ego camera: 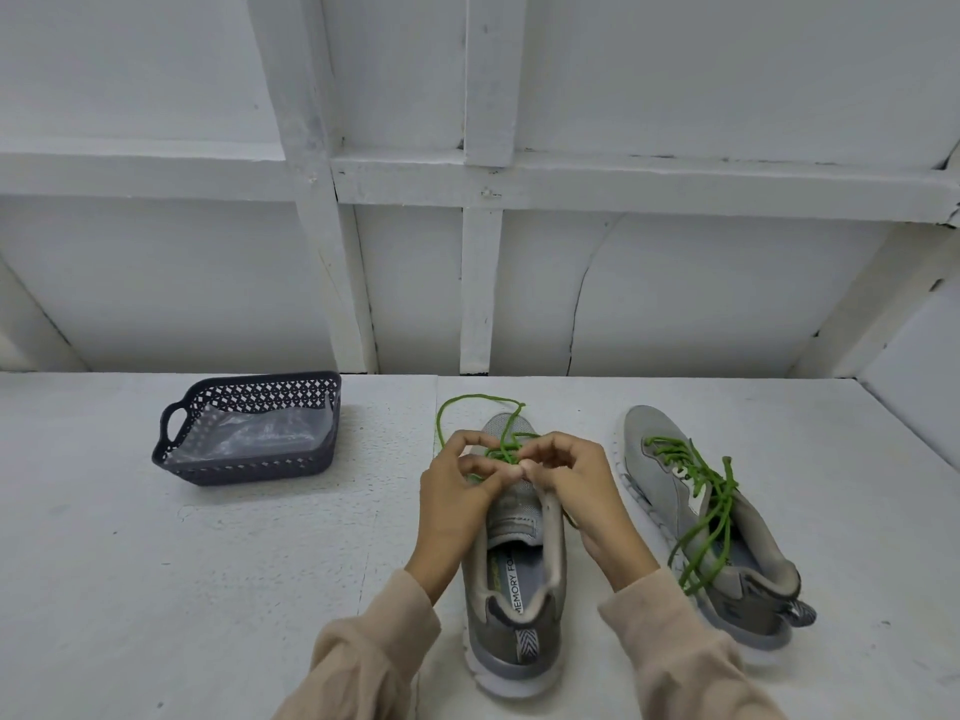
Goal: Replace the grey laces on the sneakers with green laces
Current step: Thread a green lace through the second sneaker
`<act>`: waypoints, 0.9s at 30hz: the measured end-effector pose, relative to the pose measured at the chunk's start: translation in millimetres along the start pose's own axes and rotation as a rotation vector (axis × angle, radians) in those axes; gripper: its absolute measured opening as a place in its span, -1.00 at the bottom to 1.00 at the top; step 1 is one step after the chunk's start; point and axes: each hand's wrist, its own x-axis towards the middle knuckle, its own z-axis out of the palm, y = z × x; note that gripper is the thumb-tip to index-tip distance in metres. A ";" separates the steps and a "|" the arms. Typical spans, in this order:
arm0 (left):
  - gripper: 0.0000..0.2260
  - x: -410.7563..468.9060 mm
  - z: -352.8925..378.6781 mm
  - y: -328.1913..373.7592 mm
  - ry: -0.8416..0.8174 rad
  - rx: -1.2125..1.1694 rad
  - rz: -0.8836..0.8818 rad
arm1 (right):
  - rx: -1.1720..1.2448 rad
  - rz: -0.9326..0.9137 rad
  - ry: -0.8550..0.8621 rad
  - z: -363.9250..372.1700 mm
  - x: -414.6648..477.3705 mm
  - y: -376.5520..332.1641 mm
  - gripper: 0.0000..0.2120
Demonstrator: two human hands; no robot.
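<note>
Left hand and right hand work a green lace on a grey sneaker by the table's near edge.
The hands meet fingertip to fingertip over the sneaker's eyelets, fingers curled, each pinching the lace. A loose loop of it arcs past the toe toward the far edge. The sneaker stands upright, heel to the near edge. Just to its right a second sneaker leans on its side, a second lace threaded through it with the ends loose across its opening. Well apart, at the far left, a dark basket holds clear plastic.
</note>
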 end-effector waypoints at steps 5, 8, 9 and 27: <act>-0.64 2.0 -0.5 -2.5 -0.029 -0.124 -0.067 | 0.162 0.062 -0.176 -12.3 5.1 1.7 -0.79; -0.64 1.7 -0.9 -1.0 -0.052 -0.153 -0.058 | 0.078 0.026 -0.286 -20.2 13.3 -2.4 -0.77; -0.64 1.7 -1.4 -0.4 -0.054 -0.148 -0.046 | 0.035 0.006 -0.328 -22.6 16.2 -4.3 -0.79; -0.54 7.7 6.6 -15.9 -0.254 0.082 0.120 | -0.127 -0.116 -0.306 -17.0 20.6 -13.4 -0.80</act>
